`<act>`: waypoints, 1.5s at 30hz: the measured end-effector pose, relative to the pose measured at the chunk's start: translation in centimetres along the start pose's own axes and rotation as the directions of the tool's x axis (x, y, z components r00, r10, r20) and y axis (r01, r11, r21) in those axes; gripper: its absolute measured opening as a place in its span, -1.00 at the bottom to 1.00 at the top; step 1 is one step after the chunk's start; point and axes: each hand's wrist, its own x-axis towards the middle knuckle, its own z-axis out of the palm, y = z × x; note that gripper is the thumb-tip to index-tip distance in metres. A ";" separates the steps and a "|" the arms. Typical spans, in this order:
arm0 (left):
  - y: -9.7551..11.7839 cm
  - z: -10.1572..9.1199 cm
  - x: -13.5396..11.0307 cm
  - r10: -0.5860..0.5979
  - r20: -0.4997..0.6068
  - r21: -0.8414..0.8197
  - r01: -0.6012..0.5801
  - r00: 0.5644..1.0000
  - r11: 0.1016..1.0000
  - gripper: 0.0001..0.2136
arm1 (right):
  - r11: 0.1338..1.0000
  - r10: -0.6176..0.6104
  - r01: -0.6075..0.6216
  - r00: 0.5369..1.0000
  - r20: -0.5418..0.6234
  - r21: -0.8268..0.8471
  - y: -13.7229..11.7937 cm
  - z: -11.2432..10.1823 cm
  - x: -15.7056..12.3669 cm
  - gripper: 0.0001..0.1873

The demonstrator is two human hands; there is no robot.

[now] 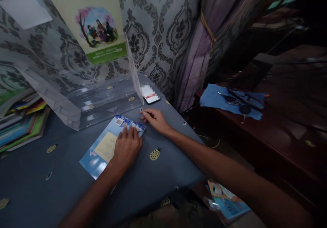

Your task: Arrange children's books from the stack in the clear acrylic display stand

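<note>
Dim, bluish light falls softly from the upper left, leaving pale glare streaks on the clear stand (pixel 102 100), the left hand (pixel 127 146) and right hand (pixel 156 119) dark and the right side nearly black, while the wide lens bends and softens the edges.

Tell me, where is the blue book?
In the head view, the blue book lies flat on the table, centre-left, under the left hand, in front of the clear stand.

Blue book (pixel 102 149) (pineapple-patterned grey cloth (pixel 63 187))
</note>
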 end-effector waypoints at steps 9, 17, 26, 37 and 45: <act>0.0 -0.2 0.0 0.019 -0.008 0.050 -0.018 1.000 0.999 -0.65 | 0.997 -0.081 0.081 0.997 -0.003 -0.007 -1.6 -0.5 -1.6 -0.65; 0.4 -0.2 -0.2 -0.008 0.010 0.038 0.007 1.000 0.999 -0.64 | 0.986 -0.106 0.116 0.991 0.085 -0.123 -2.6 -0.3 -2.1 -0.62; -3.4 -2.7 0.1 -0.076 0.101 -0.087 0.085 0.992 0.993 -0.69 | 0.855 -0.108 0.218 0.963 0.249 -0.471 -2.8 -0.1 -2.5 -0.62; -9.0 -3.8 -1.1 -0.350 0.230 -0.041 0.369 0.908 0.929 -0.69 | 0.790 -0.172 0.260 0.963 0.205 -0.555 -2.9 0.3 -2.8 -0.68; -9.4 -4.0 -1.4 -0.396 0.222 0.039 0.398 0.891 0.917 -0.60 | 0.819 -0.167 0.274 0.954 0.249 -0.503 -1.7 1.3 0.2 -0.71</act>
